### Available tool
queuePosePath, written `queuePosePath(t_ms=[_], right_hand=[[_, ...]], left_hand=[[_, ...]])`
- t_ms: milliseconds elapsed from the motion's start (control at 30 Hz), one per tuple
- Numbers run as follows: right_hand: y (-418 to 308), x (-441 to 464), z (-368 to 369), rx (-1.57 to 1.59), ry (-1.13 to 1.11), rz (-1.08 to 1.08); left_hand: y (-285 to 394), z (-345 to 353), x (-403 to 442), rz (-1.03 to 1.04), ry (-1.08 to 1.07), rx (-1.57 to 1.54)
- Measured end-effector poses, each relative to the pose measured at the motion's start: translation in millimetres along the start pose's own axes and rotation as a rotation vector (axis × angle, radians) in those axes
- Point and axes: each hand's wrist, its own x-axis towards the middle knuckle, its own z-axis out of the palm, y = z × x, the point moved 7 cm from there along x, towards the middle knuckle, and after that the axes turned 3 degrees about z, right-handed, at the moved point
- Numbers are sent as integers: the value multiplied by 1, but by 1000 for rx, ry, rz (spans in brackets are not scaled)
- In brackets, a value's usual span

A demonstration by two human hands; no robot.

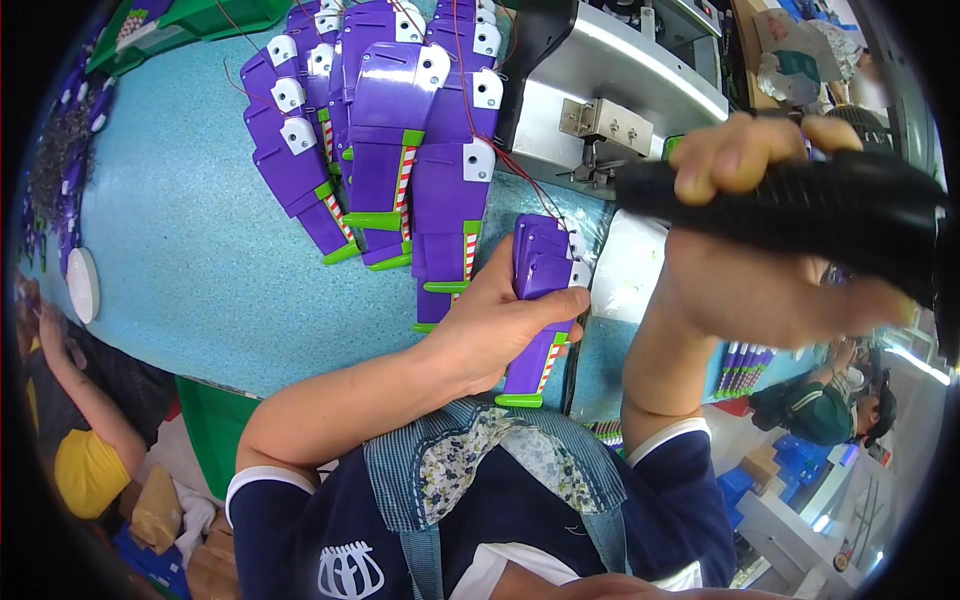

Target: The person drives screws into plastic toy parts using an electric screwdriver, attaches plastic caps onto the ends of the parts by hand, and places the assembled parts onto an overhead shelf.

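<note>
My left hand (505, 318) is wrapped around a purple plastic toy wing (546, 275), thumb across its front. This wing has a white corner piece, a red-and-white striped edge and a green tip; thin red wires run up from its top. Raised at the right, my right hand (745, 265) grips a black electric screwdriver (790, 205), blurred by motion, its narrower end pointing left. Beyond my left hand, several more purple toy wings (390, 110) lie overlapping in rows on the blue table (190, 220).
A metal fixture (610, 125) stands at the back right, with a white sheet (630, 270) in front of it. A green tray (190, 30) is at the far left, above a white oval dish (83, 285). Other people sit at both sides.
</note>
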Motion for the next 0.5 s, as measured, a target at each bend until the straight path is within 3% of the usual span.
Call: queuePosePath(t_ms=[67, 133, 167, 200, 267, 433, 500], right_hand=[[-6, -13, 10, -20, 46, 82], [-15, -16, 24, 11, -69, 78], [-23, -21, 37, -192, -72, 110], [-21, -26, 42, -194, -70, 111], [-17, -33, 36, -51, 63, 108], [-8, -36, 39, -79, -66, 161], [-4, -37, 33, 43, -76, 193]], left_hand=[[0, 0, 1, 22, 14, 0], [-2, 1, 2, 38, 24, 1], [-2, 1, 3, 57, 21, -20], [-2, 1, 4, 76, 18, -41], [-2, 4, 3, 85, 3, -41], [-2, 3, 2, 123, 19, -19], [-1, 3, 1, 131, 38, 18]])
